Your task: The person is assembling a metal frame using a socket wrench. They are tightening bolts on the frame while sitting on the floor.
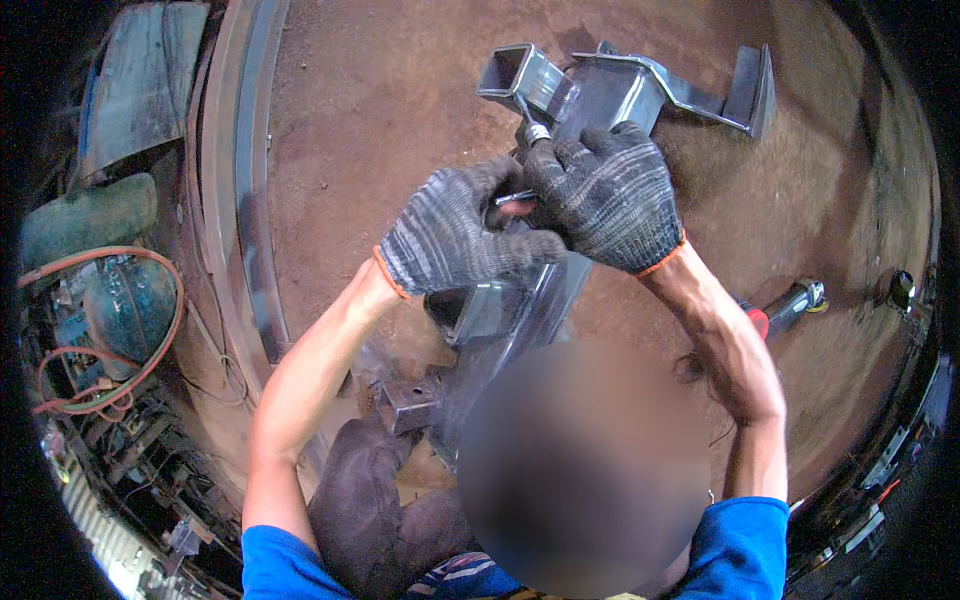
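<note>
Striped dark knit gloves with orange cuffs cover both hands. My right hand (612, 195) is closed around a slim pen-like tool (537, 132) with a pale collar and a thin tip; its other end is hidden. My left hand (455, 225) is close beside it, its thumb and fingers apart in a curve. In that gap shows a small reddish and silvery thing (515, 205), too covered to name. Beneath both hands runs a long grey steel beam (625, 95). A short square tube piece (535, 80) stands out from its far left side, near the tool's tip.
A bent steel bracket (750, 95) extends from the beam's far right. An angle grinder (790, 308) lies on the floor to the right. Long steel bars (255, 190), an orange hose (178, 310) and sheet metal (145, 75) line the left. A drilled steel block (408, 405) sits near my knee.
</note>
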The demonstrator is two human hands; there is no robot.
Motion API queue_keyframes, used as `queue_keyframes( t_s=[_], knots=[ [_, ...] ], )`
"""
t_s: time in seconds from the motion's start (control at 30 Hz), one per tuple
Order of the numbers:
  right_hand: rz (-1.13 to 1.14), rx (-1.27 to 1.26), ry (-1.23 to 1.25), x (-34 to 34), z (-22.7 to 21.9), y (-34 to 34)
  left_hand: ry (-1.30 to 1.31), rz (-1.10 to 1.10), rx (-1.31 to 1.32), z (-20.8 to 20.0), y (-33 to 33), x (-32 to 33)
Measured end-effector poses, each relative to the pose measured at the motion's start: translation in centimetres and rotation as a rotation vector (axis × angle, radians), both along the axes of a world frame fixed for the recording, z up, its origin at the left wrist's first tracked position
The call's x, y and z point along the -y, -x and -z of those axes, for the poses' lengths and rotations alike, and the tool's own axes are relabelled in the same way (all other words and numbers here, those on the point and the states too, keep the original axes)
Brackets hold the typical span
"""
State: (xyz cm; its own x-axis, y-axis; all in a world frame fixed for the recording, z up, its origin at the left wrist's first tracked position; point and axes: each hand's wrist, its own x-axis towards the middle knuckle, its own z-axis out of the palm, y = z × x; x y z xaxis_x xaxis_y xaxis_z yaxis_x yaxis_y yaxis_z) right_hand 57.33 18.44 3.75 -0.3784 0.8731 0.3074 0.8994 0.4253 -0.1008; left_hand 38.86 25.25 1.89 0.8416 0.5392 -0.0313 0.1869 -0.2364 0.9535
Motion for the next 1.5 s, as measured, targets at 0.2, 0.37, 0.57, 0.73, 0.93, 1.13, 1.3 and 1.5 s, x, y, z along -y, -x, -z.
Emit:
queue_keyframes(
  t_s=[0.2, 0.37, 0.57, 0.73, 0.93, 1.13, 1.3, 1.5],
  knots=[
    [0.035, -0.197, 0.152, -0.6, 3.0, 0.7, -0.562, -0.135, 0.406, 2.1, -1.6, -2.4],
    [0.165, -0.458, 0.269, 0.3, 4.6, 2.2, -0.324, 0.061, 0.295, 2.7, -1.6, -2.7],
    [0.270, -0.974, 0.211, 1.3, 3.5, 3.6, -0.266, 0.096, 0.273, 1.5, -3.0, -2.5],
    [0.418, -1.197, 0.184, 1.5, 3.9, 6.5, -0.275, 0.149, 0.197, 0.8, -2.7, -3.5],
    [0.512, -1.063, 0.094, 2.0, 5.0, 6.9, -0.308, 0.406, -0.065, -0.4, -3.2, -4.8],
    [0.749, -0.605, 0.035, 2.9, 1.0, 6.3, -0.379, 0.018, 0.162, 1.1, -2.3, -3.5],
    [0.779, -0.386, 0.216, 3.2, -1.0, 6.4, -0.360, 0.100, 0.240, 1.8, -2.0, -4.0],
    [0.618, -0.366, 0.254, 3.0, -2.7, 6.4, -0.337, 0.203, 0.323, 3.1, -2.1, -4.0]
  ],
)
